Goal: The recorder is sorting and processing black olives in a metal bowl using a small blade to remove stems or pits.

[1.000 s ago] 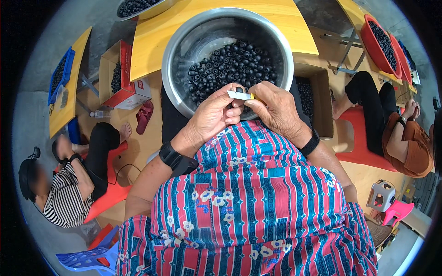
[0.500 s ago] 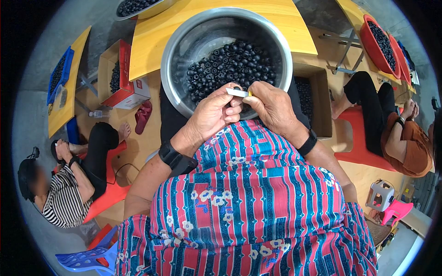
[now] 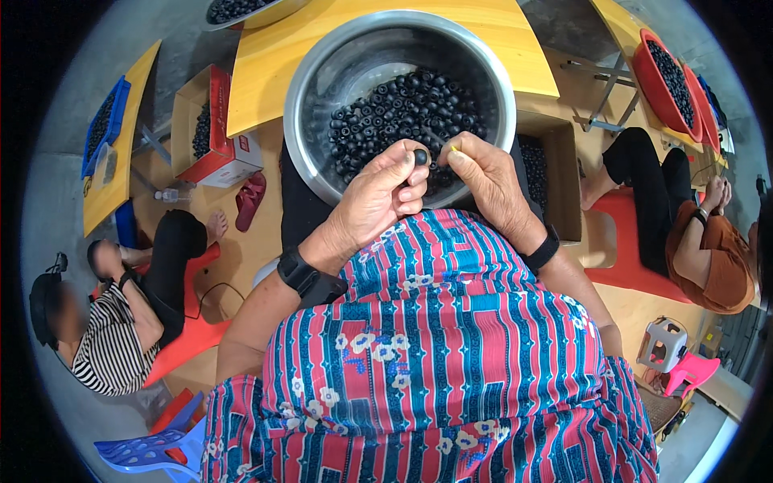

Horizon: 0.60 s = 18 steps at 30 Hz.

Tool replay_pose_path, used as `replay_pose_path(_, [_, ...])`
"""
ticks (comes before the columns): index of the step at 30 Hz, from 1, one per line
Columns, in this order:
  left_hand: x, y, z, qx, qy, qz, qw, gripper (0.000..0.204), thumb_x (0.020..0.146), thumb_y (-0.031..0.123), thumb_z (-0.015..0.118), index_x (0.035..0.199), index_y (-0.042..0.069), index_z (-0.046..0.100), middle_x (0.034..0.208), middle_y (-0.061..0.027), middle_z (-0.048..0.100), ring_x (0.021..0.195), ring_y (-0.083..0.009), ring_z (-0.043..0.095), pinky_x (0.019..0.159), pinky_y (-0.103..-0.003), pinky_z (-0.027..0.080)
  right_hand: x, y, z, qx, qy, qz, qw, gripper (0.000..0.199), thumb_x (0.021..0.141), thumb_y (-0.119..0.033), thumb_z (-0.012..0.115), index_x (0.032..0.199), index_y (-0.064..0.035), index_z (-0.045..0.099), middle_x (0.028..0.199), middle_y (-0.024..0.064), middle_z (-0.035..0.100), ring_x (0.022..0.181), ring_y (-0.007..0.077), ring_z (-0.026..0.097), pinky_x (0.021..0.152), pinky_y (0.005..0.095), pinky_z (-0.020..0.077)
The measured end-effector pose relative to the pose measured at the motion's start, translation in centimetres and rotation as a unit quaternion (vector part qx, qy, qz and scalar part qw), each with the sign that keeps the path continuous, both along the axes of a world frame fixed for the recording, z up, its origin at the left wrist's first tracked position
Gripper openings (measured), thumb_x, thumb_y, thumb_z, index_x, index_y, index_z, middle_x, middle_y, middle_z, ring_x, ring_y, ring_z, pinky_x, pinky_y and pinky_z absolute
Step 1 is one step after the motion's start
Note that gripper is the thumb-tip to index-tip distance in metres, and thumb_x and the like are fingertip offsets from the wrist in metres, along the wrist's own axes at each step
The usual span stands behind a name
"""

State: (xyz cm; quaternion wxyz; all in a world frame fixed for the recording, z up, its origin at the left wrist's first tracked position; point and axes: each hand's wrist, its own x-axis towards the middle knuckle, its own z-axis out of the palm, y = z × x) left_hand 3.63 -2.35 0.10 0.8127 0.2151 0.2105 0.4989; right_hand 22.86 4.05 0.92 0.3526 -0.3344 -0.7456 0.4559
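Note:
Over the near side of a steel basin (image 3: 296, 105) resting at my lap, both of my hands work close together. A black ball-like piece (image 3: 420, 157) is pinched between the thumb and fingers of my left hand (image 3: 377, 183). My right hand (image 3: 485, 179) closes around a small knife (image 3: 453, 148); a bit of yellow handle shows at the fingertips and its thin blade extends over the basin. The knife is apart from the piece. Many small round black pieces (image 3: 394, 113), some with a hollow in the top, lie piled in the basin.
A yellow table (image 3: 266, 72) stands behind the basin. Cardboard boxes of black pieces, a red one (image 3: 216, 121) and a brown one (image 3: 564, 177), flank me. Seated co-workers (image 3: 121, 330) (image 3: 708, 258) sit left and right. A red slipper (image 3: 250, 201) lies on the floor.
The knife's pale blade lay across the piece in my left hand; now my right hand has drawn slightly away to the right and the blade has turned, leaving the piece in plain view.

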Motion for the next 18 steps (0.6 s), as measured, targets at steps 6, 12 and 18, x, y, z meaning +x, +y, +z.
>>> replay_pose_path(6, [0.08,-0.07,-0.17,0.001,0.011,0.020,1.000,0.016,0.104,0.026,0.048,0.111,0.011,0.051,0.085,0.0028,0.043,0.068,-0.0037,0.039,0.060,-0.018,0.037,0.14,-0.31,0.58,0.061,-0.062,0.052,0.995,0.026,0.094,-0.025,0.060,0.088,-0.0006,0.059,0.077,0.0145,0.056,0.072,0.0318,0.057,0.066,0.0375,0.0456])
replay_pose_path(12, [-0.15,0.02,-0.46,0.010,0.009,0.008,1.000,0.016,0.104,0.019,0.045,0.114,0.008,0.051,0.092,0.0010,0.048,0.069,-0.0040,0.040,0.061,-0.020,0.036,0.09,-0.47,0.59,0.137,-0.097,0.048,0.985,0.024,0.091,-0.028,0.063,0.088,-0.0037,0.060,0.078,0.0144,0.056,0.073,0.0343,0.059,0.064,0.0407,0.0466])
replay_pose_path(18, [-0.08,-0.05,-0.12,0.014,0.018,0.003,1.000,0.015,0.104,0.020,0.045,0.113,0.008,0.050,0.085,0.0028,0.043,0.068,-0.0033,0.039,0.061,-0.020,0.035,0.15,-0.49,0.48,0.139,-0.111,0.036,0.983,0.024,0.091,-0.029,0.064,0.090,-0.0046,0.060,0.079,0.0138,0.057,0.074,0.0339,0.059,0.064,0.0406,0.0471])
